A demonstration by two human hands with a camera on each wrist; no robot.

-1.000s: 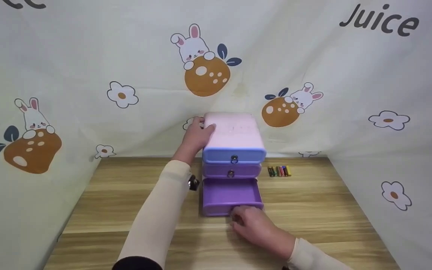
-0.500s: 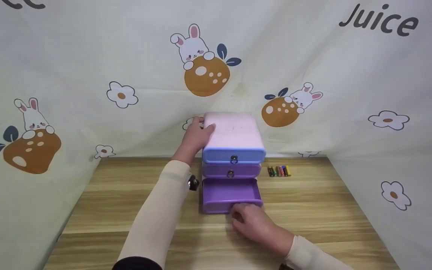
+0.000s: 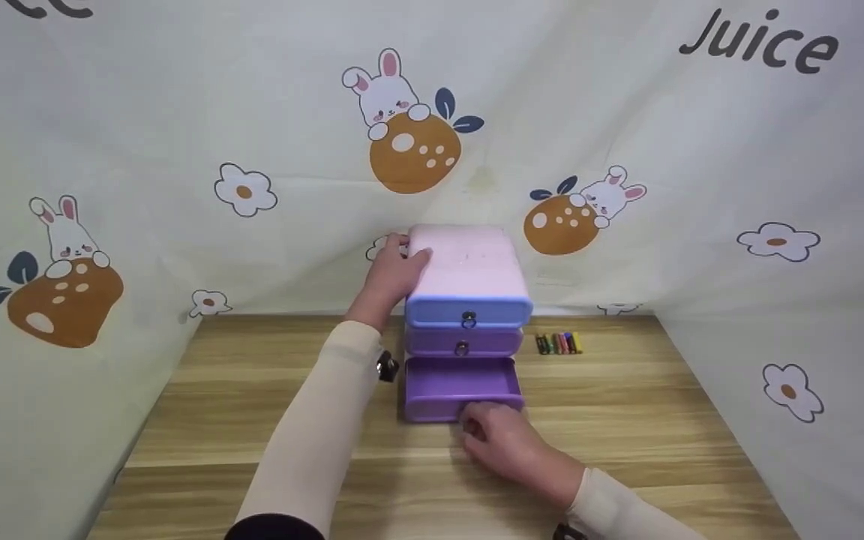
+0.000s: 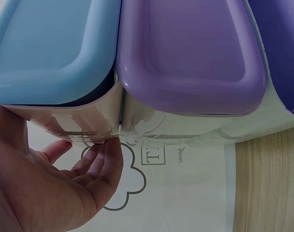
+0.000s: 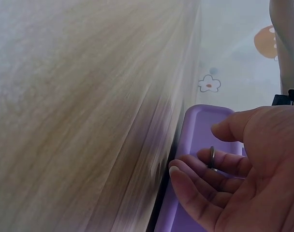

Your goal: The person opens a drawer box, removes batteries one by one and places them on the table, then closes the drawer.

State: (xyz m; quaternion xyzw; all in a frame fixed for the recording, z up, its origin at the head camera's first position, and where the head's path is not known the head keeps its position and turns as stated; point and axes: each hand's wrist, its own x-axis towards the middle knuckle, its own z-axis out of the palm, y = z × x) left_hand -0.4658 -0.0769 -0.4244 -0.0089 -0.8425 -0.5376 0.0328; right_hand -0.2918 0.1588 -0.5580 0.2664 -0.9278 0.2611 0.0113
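Observation:
A small drawer cabinet with a pale pink top (image 3: pixel 469 259) stands at the back of the table. Its blue top drawer (image 3: pixel 436 312) and purple middle drawer (image 3: pixel 432 343) are closed. The purple bottom drawer (image 3: pixel 432 409) sticks out with nothing visible in it. My left hand (image 3: pixel 393 276) rests at the cabinet's upper left edge, thumb on top; in the left wrist view its fingertips (image 4: pixel 110 150) touch the side wall. My right hand (image 3: pixel 511 446) is at the bottom drawer's front. One bent finger appears hooked through the ring pull (image 5: pixel 212 157), the thumb apart from it.
A row of several short coloured crayons (image 3: pixel 558 343) lies right of the cabinet. The wood-grain table (image 3: pixel 627 420) is bordered by patterned cloth (image 3: pixel 289 120) behind and at both sides.
The bottom drawer has slid a little inward, towards the cabinet, with my right hand moving along with it. My left hand and the cabinet have stayed in place.

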